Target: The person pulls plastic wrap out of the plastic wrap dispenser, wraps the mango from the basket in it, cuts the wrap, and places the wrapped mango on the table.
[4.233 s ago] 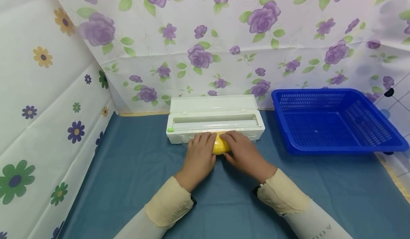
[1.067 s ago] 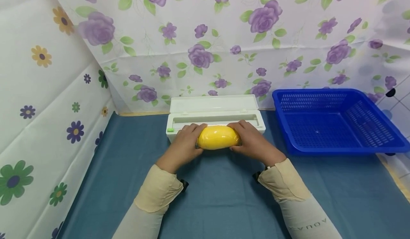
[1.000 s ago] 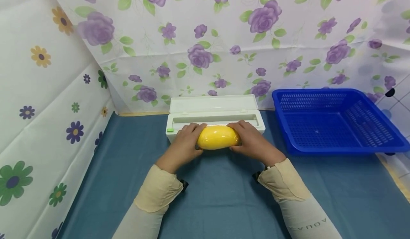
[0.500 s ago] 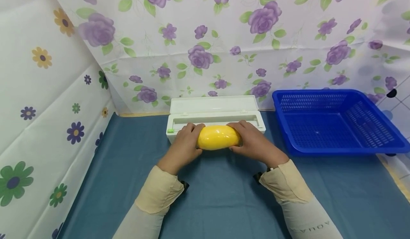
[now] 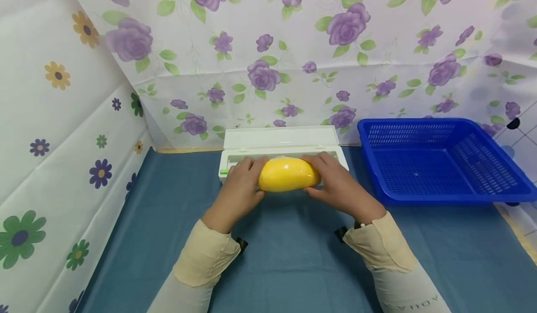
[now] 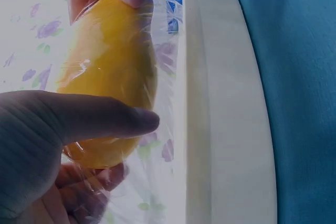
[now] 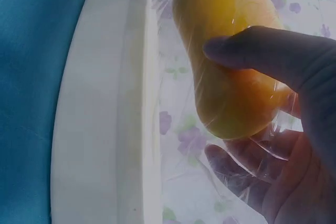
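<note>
A smooth yellow mango (image 5: 288, 174) with clear cling film around it is held above the front of a white cling film dispenser box (image 5: 280, 138), whose lid stands up. My left hand (image 5: 237, 194) grips its left end, the thumb (image 6: 113, 116) across the near side and the fingers underneath. The right end is gripped by my right hand (image 5: 345, 189), its thumb (image 7: 257, 48) lying over the fruit. Clear film (image 6: 165, 124) runs from the mango toward the box in the left wrist view. The fruit and hands cover most of the box's opening.
A blue perforated plastic basket (image 5: 453, 198) stands to the right of the box. Blue-green cloth (image 5: 289, 266) covers the table. Flowered sheets (image 5: 268, 38) hang behind and on the left. A small green piece (image 5: 224, 171) sits at the box's left end.
Both hands have spread apart and turned the mango crosswise since the earliest frame. Over the last half second it has risen slightly, shifted away from the person and tilted a little.
</note>
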Demonstrator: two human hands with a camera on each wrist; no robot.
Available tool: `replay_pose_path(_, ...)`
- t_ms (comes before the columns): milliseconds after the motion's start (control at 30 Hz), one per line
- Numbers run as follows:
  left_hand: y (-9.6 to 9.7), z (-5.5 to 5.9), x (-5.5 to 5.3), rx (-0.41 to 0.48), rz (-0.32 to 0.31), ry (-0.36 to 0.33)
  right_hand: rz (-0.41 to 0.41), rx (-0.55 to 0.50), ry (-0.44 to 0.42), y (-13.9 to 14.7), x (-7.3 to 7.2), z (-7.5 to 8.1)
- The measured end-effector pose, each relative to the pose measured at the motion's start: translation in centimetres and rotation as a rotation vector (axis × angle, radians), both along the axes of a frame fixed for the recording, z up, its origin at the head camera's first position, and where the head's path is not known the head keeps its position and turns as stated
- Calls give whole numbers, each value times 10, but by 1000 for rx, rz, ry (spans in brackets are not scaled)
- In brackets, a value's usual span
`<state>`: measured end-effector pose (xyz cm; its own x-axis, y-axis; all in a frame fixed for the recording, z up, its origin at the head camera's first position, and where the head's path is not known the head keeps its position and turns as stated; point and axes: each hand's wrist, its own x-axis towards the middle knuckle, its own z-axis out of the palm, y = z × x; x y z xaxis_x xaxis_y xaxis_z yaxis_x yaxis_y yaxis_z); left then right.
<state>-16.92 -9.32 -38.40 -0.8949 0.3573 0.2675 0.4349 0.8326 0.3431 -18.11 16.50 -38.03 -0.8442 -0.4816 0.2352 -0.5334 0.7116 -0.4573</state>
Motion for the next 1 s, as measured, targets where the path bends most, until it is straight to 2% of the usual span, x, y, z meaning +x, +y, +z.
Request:
replay_pose_path(167,3,2,0,51,0,89,-8,-24,76,2,2,5)
replay_pose_path(500,4,3,0,135,-5,284,3,-83,263,0,2,5)
replay_pose_path(800,4,7,-1,163,-11,357,-12,-132,359,-3,1,4)
replay_pose_path(1000,5,10,-2,167,-2,379,-34,-174,375,-7,-1,2)
